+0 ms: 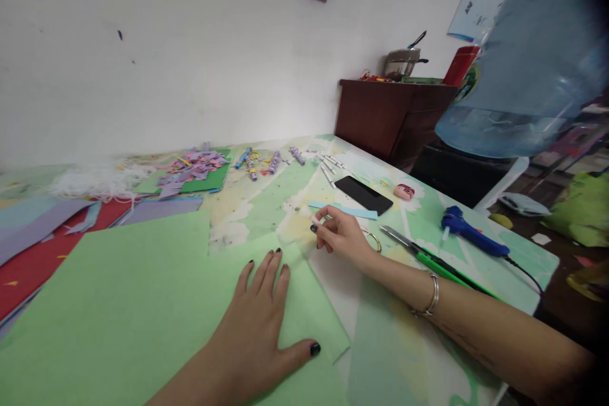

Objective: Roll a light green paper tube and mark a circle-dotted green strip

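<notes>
My left hand [259, 323] lies flat with its fingers spread on a large sheet of light green paper [143, 292]. Under that hand, near the sheet's right edge, a smaller green piece [326, 314] shows a layered corner. Just past the paper's edge, my right hand [340, 235] is closed in a pinch over the table. A small whitish bit shows at its fingertips, too small to name. A gold ring-shaped thing [375, 240] peeks out from behind this hand. Beside it are a light blue paper strip [345, 210] and a green utility knife [431, 260] with its blade out.
A black phone [364, 195] lies beyond the strip, with a pink item [404, 191] and white sticks [328, 174] nearby. A blue glue gun [476, 233] rests at right. Paper scraps [195, 168] and rolled paper tubes [274, 162] lie at the back. A water jug [514, 76] stands beyond the table.
</notes>
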Demonstrator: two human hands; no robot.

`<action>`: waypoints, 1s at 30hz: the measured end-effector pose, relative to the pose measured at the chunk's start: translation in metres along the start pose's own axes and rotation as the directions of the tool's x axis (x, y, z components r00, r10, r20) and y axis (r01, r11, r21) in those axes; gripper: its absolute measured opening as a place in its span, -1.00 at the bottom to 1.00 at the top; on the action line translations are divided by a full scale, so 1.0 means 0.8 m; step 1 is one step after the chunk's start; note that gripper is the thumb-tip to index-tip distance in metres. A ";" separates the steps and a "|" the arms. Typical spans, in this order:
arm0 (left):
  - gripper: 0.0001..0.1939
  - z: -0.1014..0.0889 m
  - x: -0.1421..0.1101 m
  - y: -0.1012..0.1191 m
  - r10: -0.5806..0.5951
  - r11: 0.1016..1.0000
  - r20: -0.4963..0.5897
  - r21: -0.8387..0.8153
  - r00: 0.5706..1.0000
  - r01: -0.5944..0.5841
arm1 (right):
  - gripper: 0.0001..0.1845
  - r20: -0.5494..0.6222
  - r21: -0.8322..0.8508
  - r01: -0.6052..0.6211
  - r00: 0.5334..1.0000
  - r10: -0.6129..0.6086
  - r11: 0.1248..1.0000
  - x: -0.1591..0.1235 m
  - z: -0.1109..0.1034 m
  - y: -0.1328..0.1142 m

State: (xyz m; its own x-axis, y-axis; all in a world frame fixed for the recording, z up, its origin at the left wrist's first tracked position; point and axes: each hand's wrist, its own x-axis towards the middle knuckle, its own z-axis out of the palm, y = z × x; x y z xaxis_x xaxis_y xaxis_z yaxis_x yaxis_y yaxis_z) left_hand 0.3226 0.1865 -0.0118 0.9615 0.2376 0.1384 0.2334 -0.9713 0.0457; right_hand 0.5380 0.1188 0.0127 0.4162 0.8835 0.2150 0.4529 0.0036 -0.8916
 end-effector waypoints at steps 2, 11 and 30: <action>-0.07 0.000 0.000 0.000 0.001 1.000 0.006 0.002 1.000 -0.001 | -0.88 -0.021 -0.035 0.030 0.999 -0.030 0.999 0.001 -0.002 0.001; -0.07 -0.001 0.000 0.002 -0.011 1.000 0.006 -0.010 1.000 0.011 | -0.96 0.190 0.691 -0.197 0.978 0.089 0.695 -0.001 0.020 0.000; -0.07 -0.005 0.000 0.003 -0.021 0.999 0.028 -0.025 0.999 0.021 | -0.87 0.453 0.847 -0.500 0.856 0.249 0.180 0.008 0.009 -0.003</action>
State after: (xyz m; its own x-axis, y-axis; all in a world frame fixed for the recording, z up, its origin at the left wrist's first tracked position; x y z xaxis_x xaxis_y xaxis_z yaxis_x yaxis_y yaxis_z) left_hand 0.3226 0.1846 -0.0078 0.9601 0.2572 0.1100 0.2503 -0.9654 0.0733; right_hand 0.5336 0.1278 0.0135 0.1122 0.9695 -0.2180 -0.7947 -0.0441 -0.6053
